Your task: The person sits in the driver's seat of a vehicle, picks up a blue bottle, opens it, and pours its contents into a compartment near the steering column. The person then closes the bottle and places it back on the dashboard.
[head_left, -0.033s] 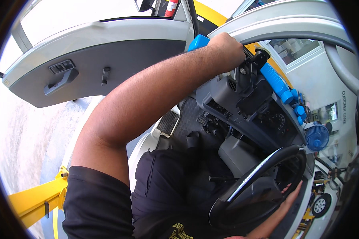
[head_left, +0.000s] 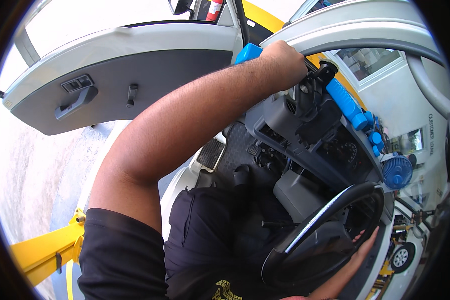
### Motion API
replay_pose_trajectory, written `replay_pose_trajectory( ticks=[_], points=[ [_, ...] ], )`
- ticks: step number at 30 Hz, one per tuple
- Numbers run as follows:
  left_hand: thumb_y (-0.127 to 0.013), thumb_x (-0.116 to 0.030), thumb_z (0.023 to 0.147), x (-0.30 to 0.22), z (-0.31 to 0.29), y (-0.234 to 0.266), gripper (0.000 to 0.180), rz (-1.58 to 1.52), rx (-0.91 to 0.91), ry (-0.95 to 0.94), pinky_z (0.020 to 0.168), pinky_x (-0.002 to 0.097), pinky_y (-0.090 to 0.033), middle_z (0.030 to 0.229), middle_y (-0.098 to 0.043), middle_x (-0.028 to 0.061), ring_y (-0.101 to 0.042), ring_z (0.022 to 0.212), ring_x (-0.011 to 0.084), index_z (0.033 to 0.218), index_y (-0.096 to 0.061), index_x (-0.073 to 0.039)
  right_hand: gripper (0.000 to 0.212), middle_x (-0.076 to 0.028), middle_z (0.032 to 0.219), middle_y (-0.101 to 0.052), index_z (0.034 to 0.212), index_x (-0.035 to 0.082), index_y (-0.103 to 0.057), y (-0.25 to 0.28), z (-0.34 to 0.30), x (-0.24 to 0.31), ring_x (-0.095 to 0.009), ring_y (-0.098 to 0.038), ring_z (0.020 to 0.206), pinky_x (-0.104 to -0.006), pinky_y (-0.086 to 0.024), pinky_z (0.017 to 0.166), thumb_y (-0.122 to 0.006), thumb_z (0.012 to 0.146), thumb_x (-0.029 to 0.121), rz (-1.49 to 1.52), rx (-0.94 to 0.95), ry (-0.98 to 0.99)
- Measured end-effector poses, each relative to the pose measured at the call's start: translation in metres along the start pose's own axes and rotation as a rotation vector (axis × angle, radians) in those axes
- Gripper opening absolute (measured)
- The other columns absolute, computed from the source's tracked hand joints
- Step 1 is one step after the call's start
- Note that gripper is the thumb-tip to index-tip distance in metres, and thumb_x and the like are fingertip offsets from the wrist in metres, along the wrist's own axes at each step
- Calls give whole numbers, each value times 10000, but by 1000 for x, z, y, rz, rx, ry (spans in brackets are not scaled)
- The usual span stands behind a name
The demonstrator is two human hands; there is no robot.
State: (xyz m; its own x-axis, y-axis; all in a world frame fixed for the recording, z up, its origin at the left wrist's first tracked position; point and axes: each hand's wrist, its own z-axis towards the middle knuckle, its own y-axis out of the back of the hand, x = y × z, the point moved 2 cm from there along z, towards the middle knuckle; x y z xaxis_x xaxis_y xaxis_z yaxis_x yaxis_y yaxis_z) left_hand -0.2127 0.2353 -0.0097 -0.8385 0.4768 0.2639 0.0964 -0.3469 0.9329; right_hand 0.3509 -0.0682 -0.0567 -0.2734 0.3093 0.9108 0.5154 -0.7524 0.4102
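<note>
My left arm stretches across the cab, bent at the elbow. Its hand, my left hand [head_left: 284, 61], is closed at the front corner beside the windscreen edge; whatever its fingers wrap round is hidden behind the knuckles. Close to it are a blue object [head_left: 249, 53] and a black mount [head_left: 327, 71] on the dashboard. Low on the right, my right hand [head_left: 366, 246] curls round the far side of the black steering wheel [head_left: 305, 227], its fingertips showing inside the rim. A stalk [head_left: 274, 224] sticks out left of the wheel column.
A grey-lined door [head_left: 150, 65] stands wide open on the left. Along the dashboard lie a blue bottle [head_left: 346, 104] and a small blue fan [head_left: 398, 172]. Pedals [head_left: 265, 156] and a step [head_left: 211, 153] sit below. A yellow metal arm [head_left: 47, 248] is outside, lower left.
</note>
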Motion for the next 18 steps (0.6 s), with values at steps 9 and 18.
replay_pose_trajectory(
  ticks=[9,18],
  points=[
    [-802,-173,929,-6,4,-1,180,11,74,8,903,361,-648,1076,-818,64,-802,1013,222,1108,-821,-168,661,-9,600,-516,839,115,-589,-2,-2,2,-144,-530,514,-297,-447,517,-484,1038,737,10,9,-12],
    [-767,-203,959,-4,3,4,264,-3,120,21,932,379,-637,1189,-797,41,-766,1126,214,1218,-810,-196,678,-16,595,-529,844,110,-604,-1,0,-1,-149,-537,509,-301,-458,511,-478,1034,748,1,9,7]
  ],
)
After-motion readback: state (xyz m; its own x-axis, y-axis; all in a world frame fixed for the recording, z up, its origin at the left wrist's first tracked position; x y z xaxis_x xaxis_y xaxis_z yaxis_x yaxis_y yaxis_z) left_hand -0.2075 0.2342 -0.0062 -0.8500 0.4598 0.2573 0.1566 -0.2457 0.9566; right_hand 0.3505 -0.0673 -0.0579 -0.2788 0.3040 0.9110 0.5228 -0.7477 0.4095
